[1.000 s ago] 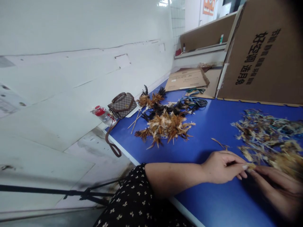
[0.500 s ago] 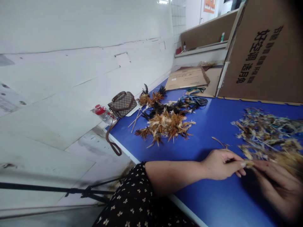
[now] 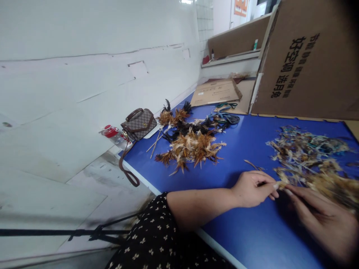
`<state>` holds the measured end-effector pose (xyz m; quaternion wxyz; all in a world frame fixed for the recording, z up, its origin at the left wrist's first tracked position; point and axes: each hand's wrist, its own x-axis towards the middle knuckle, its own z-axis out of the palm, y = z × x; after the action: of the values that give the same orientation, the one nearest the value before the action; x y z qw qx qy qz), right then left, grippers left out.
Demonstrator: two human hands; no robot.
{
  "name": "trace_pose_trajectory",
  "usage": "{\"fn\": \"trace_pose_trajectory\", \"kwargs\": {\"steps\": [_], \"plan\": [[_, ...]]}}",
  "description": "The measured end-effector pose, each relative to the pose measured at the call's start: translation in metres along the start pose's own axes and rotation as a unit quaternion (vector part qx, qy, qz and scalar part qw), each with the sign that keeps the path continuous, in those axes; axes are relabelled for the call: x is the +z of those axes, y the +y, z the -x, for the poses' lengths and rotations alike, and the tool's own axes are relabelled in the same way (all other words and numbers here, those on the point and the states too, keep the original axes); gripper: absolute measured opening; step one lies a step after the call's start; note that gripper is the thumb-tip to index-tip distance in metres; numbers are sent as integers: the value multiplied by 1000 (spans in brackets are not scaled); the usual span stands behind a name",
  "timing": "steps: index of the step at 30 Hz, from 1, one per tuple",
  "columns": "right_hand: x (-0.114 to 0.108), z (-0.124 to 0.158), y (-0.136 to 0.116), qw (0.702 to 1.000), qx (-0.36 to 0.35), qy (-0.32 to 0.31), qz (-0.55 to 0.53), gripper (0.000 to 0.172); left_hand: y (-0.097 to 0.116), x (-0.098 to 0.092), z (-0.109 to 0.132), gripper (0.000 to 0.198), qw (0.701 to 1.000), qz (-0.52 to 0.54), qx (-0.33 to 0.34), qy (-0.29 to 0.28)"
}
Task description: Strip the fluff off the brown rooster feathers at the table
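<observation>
My left hand (image 3: 254,188) is closed in a pinch on a small pale yellow feather (image 3: 280,184), low over the blue table (image 3: 244,231). On the other side of this feather, the fingertips of my right hand (image 3: 322,216) pinch it too. A loose heap of mixed feathers (image 3: 311,149) lies just beyond my right hand. Brown and cream feather bunches (image 3: 193,147) are spread out on the table farther left, with black feathers (image 3: 193,128) behind them. A thin brown feather (image 3: 252,164) lies just past my left hand.
A patterned handbag (image 3: 140,125) and a clear bottle with a red lid (image 3: 116,136) stand at the table's left edge. Flat cardboard (image 3: 215,91) lies at the back. A tall cardboard panel (image 3: 308,63) rises behind the heap. Green-blue cords (image 3: 227,118) lie near the flat cardboard.
The view has shifted slightly, so everything appears a little farther left. Both hands still pinch the small feather, and my right fingers have changed position slightly.
</observation>
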<state>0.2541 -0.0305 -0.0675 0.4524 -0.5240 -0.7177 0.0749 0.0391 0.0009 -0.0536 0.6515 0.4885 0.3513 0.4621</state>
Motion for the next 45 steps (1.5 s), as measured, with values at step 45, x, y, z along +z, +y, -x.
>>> {"fn": "trace_pose_trajectory", "kwargs": {"steps": [45], "plan": [[-13,-7,-30,990,89,-62,-91,33,11,-2,10,46,1000,-20,6,22]]}}
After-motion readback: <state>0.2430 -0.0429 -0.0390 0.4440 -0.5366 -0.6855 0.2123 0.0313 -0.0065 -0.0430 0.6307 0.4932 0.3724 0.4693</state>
